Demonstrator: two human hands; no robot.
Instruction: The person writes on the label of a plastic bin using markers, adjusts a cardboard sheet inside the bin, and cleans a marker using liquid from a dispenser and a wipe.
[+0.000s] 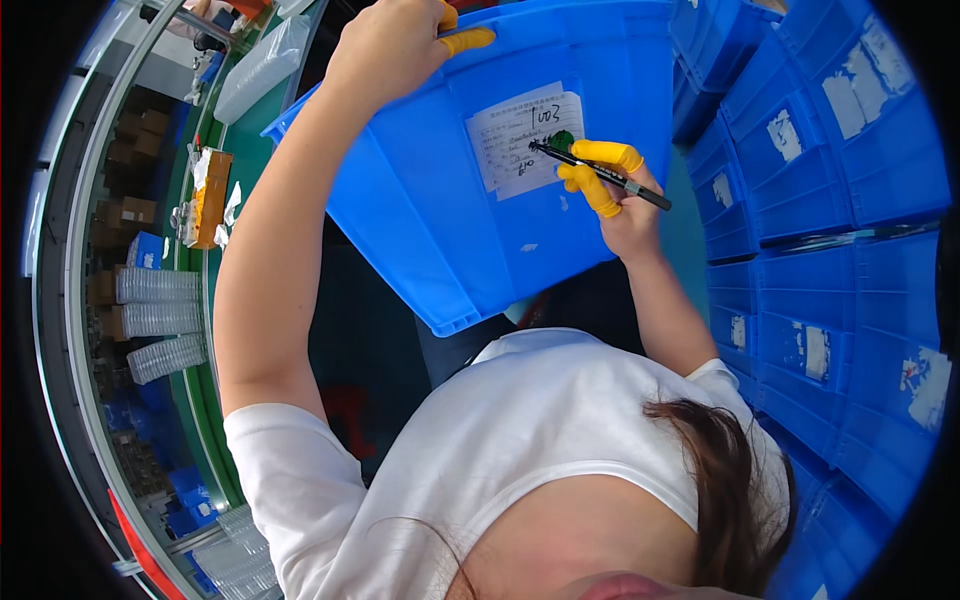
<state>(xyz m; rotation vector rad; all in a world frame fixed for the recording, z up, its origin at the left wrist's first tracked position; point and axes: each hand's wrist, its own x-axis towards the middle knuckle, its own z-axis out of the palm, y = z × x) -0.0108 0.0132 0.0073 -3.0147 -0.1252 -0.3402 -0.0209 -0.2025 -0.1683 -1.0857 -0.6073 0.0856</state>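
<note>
A large blue plastic bin (pixel 450 240) is tilted in front of me, its side facing me. At its upper left, my left hand (pixel 395 50) grips the rim, with yellow finger cots on the fingers. A white paper label (pixel 505 165) with printing and handwriting is stuck on that side. My right hand (pixel 625 205), also in yellow finger cots, is closed round a black marker pen (pixel 640 190). The pen's tip meets the label near a dark scribbled-over spot. A green mark (pixel 562 140) lies beside the tip.
Blue bins (pixel 800 200) with torn label remains are stacked along my right. On the left runs a green-topped bench with an orange box (pixel 210 198), a clear plastic tray stack (pixel 265 65) and more clear trays (pixel 160 318) lower down.
</note>
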